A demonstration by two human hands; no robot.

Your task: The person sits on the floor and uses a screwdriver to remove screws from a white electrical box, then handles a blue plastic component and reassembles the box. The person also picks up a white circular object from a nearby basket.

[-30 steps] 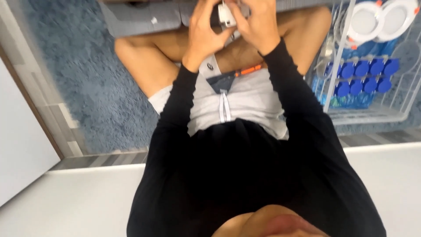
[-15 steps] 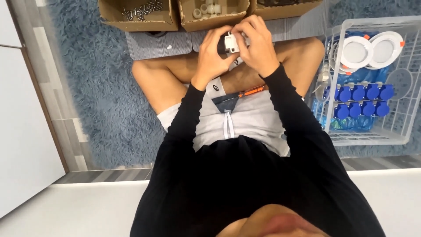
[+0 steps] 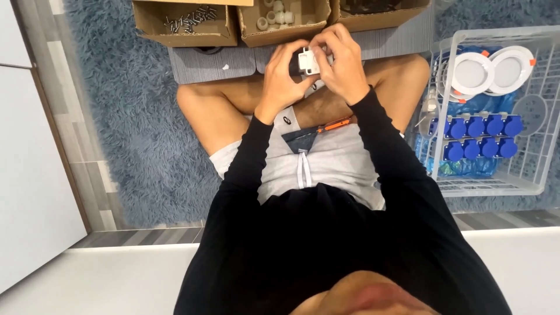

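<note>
Blue rug (image 3: 122,146), wire basket (image 3: 545,175) of blue sockets (image 3: 478,137) at right, cardboard boxes (image 3: 186,23) ahead; left hand (image 3: 283,81) and right hand (image 3: 344,64) both clamped on small white part (image 3: 307,61) above the knees

Cardboard boxes (image 3: 280,26) ahead, wire basket (image 3: 496,181) rightward.

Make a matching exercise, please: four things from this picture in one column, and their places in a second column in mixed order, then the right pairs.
Things:
1. white part
2. screws
3. blue plugs
4. orange tool

Places:
A. in the white wire basket
B. on the person's lap
C. in the left cardboard box
D. between the left hand and right hand

Pairs: 1-D, 2-C, 3-A, 4-B
</note>
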